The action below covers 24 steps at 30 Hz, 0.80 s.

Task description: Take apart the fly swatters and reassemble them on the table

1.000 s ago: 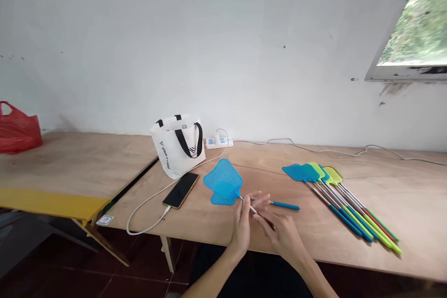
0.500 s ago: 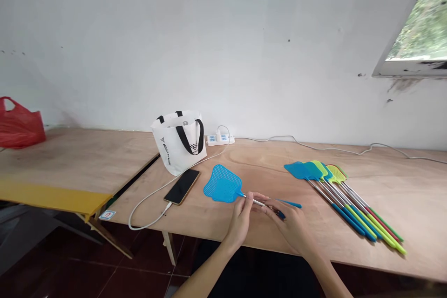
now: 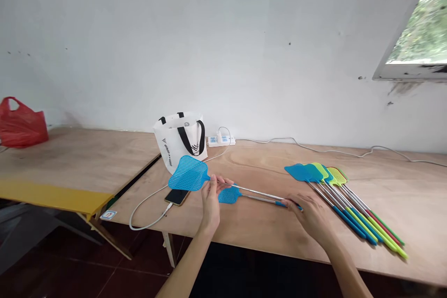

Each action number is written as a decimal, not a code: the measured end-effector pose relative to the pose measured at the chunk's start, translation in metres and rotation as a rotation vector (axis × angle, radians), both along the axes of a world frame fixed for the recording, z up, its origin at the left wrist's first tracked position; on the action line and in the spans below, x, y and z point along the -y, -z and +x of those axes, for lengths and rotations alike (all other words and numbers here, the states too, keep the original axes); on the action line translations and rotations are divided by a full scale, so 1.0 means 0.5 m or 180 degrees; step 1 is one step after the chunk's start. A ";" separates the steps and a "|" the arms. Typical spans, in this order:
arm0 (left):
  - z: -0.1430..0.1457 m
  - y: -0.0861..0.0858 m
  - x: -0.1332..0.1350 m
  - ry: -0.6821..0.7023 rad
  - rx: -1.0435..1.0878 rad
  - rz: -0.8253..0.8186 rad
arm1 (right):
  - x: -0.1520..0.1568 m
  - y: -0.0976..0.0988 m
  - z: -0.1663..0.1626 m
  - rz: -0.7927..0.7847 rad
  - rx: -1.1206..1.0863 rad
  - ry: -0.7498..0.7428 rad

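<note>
My left hand (image 3: 211, 195) pinches the thin metal shaft of a blue fly swatter (image 3: 188, 173) just behind its mesh head, which hovers above a phone (image 3: 176, 196). My right hand (image 3: 310, 214) grips the blue handle end of the same swatter, whose telescopic shaft stretches between my hands. A second blue fly swatter (image 3: 230, 194) lies flat on the wooden table (image 3: 265, 228) under the shaft.
A row of several blue, green and yellow swatters (image 3: 345, 200) lies to the right. A white tote bag (image 3: 181, 142), a power strip (image 3: 220, 140) with cables and a charging cable sit behind. A red plastic bag (image 3: 21, 123) rests on the left table.
My hands have moved apart, pulling the swatter's shaft out long. The head has gone left and up over the phone, uncovering the second swatter beneath.
</note>
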State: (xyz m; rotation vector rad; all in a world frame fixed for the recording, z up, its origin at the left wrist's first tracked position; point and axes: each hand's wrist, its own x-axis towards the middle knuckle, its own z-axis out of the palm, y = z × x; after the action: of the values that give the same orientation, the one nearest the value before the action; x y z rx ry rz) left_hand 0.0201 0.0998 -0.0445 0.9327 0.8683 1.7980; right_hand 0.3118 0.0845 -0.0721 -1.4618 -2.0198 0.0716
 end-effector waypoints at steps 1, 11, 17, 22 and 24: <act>-0.019 -0.008 -0.005 -0.0092 0.0025 0.0054 | -0.008 0.003 0.024 0.0017 -0.0046 0.0030; -0.111 -0.043 -0.013 -0.0571 0.0443 0.0251 | -0.031 0.056 0.184 -0.0546 -0.0756 0.0422; -0.088 -0.037 -0.011 -0.0490 0.0468 0.0155 | -0.017 0.022 0.170 -0.0742 -0.0922 0.0283; -0.088 -0.026 -0.018 -0.1198 0.0490 0.0174 | -0.001 -0.004 0.145 -0.0758 -0.0850 0.0028; -0.081 -0.025 -0.015 -0.1364 0.0413 0.0212 | 0.004 -0.014 0.128 -0.0788 -0.0831 -0.0058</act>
State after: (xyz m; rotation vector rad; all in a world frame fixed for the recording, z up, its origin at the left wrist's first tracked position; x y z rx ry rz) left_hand -0.0206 0.1075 -0.0317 0.6950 0.9830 2.2374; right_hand 0.3757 0.0824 -0.0650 -1.4945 -1.8594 0.5100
